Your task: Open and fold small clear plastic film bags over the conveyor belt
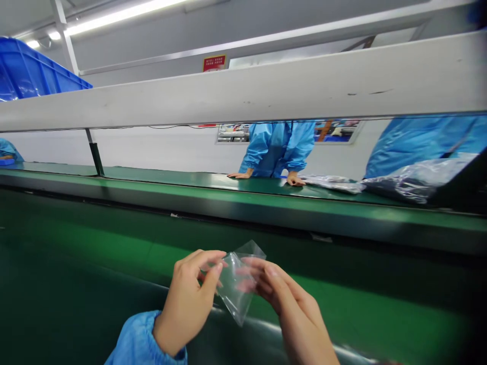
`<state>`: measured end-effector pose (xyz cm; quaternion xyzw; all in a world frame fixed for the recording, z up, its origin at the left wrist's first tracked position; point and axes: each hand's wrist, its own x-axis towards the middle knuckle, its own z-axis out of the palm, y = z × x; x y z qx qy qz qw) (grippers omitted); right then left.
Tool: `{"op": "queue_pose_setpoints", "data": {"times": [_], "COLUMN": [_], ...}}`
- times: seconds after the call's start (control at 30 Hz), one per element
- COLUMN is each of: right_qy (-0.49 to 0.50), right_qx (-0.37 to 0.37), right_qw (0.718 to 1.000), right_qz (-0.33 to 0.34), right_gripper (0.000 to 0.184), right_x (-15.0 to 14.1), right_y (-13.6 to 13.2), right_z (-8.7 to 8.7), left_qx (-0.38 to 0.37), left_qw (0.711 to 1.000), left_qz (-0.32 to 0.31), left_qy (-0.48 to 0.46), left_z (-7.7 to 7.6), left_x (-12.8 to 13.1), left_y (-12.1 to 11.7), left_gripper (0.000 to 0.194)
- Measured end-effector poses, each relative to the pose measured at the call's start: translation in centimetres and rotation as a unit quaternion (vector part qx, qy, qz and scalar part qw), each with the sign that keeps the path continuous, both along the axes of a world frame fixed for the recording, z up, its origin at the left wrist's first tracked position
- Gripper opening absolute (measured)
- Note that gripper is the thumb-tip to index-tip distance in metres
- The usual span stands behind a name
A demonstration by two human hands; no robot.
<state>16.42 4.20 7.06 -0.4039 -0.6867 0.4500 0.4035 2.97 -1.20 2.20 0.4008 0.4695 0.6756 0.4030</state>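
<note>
One small, clear plastic bag (236, 291) is needing gentle handling: my bare left hand (192, 294) is pinching its edge; I can't tell whether my right hand (291, 301) is gripping.

own hands (186, 299): 2 | clear bag (233, 290): 1 | co-workers (272, 147): 3

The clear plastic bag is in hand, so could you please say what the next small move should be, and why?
Perhaps the right hand should close its thumb onto the right edge of the clear plastic bag: the left hand appears to pinch the left side, while the right fingers show through the film and the right thumb seems off it.
</note>
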Motion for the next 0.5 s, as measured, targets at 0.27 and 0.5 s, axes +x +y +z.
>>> {"op": "queue_pose_setpoints", "data": {"times": [0.27, 0.5], "right_qy": [-0.072, -0.079], "right_qx": [0.034, 0.033], "right_qw": [0.997, 0.995], "right_qz": [-0.007, -0.042], "right_gripper": [0.032, 0.03], "right_x": [-1.2, -0.9], "right_y": [-0.2, -0.2], "right_z": [0.5, 0.7], "left_qx": [-0.032, -0.054], "left_qw": [0.999, 0.998], "left_qz": [0.024, 0.028], "left_qy": [-0.009, -0.013], "left_z": [0.1, 0.0], "left_x": [-0.6, -0.9], "left_y": [0.0, 0.3], "left_gripper": [0.021, 0.025]}}
